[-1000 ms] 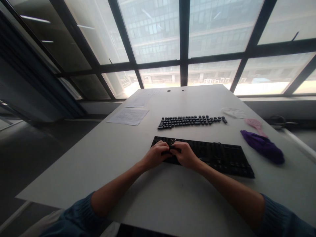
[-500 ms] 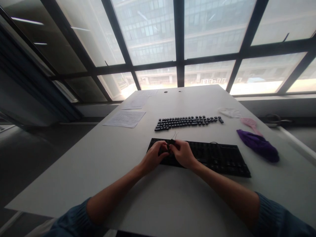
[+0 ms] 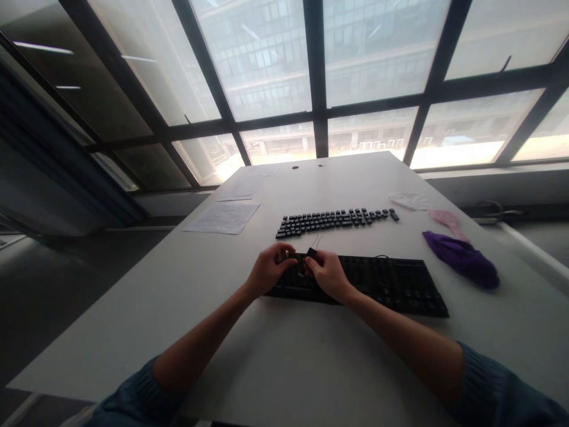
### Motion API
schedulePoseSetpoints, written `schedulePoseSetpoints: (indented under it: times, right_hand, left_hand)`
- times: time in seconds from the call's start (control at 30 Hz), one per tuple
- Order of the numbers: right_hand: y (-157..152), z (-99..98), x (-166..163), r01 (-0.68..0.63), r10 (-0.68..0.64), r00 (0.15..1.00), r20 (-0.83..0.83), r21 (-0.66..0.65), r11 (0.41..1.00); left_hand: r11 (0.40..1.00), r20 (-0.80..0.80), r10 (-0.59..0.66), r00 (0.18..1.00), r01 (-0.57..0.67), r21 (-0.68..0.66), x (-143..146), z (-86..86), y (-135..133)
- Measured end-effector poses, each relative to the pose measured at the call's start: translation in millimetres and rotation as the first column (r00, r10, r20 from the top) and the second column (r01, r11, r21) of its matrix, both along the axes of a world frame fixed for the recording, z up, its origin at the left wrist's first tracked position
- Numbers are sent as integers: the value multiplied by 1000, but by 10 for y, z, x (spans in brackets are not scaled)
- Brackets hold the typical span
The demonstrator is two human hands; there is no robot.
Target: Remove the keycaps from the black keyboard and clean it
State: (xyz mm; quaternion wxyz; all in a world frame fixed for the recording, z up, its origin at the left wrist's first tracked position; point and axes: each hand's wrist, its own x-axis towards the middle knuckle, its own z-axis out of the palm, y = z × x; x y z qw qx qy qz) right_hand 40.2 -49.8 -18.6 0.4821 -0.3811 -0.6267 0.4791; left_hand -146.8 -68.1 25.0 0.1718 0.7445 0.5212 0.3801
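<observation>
A black keyboard [image 3: 386,284] lies across the table in front of me. Over its left part, my right hand [image 3: 328,274] pinches a keycap puller [image 3: 312,253] by its small black body; two thin wires stick out from it, away from me. My left hand [image 3: 269,268] hovers at the keyboard's left end, thumb and fingers curved and apart, with nothing I can make out between them. Beyond the keyboard, loose black keycaps [image 3: 335,220] are laid out in rows. The keyboard's left section is partly hidden by both hands.
Printed sheets of paper [image 3: 222,217] lie on the white table [image 3: 213,356] at the left. To the right are a purple cloth pouch [image 3: 462,258], a pink hairbrush-like item [image 3: 447,219] and a crumpled clear plastic bag [image 3: 409,201]. Windows rise behind the table.
My left hand has drawn away to the left from my right hand, and its fingers have parted. My right hand keeps the puller in nearly the same place. The view has shifted slightly.
</observation>
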Motion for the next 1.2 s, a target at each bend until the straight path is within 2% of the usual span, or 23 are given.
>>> schedulePoseSetpoints:
  times: [0.07, 0.17, 0.27, 0.37, 0.57, 0.97, 1.07, 1.2]
  right_hand:
    - [3, 5, -2, -7, 7, 1000, -12, -10, 1000]
    - [1, 19, 5, 1, -2, 1000, -12, -8, 1000]
    - [1, 30, 14, 0, 0, 1000, -11, -6, 1000]
    - [5, 36, 13, -10, 10, 1000, -23, -11, 1000]
    - [12, 27, 6, -29, 27, 999, -46, -38, 999]
    - [30, -10, -6, -44, 41, 997, -60, -49, 998]
    - [24, -5, 1, -37, 34, 997, -64, -45, 998]
    - [5, 19, 8, -6, 4, 995, -98, -26, 1000]
  left_hand:
    - [997, -19, 34, 999, -32, 77, 6, 54, 250]
    - [985, -134, 26, 991, -2, 171, 52, 47, 684]
    - [984, -300, 16, 954, 39, 176, 106, -47, 1025]
    - [984, -420, 4, 908, 71, 162, 129, -154, 1190]
    - [985, -464, 2, 886, 80, 156, 90, -259, 1256]
    - [973, -473, 86, 877, 29, 230, 57, -311, 1292]
    - [973, -472, 99, 876, 14, 230, 56, -271, 1287]
    - [955, -420, 158, 893, -31, 294, 7, -106, 1141]
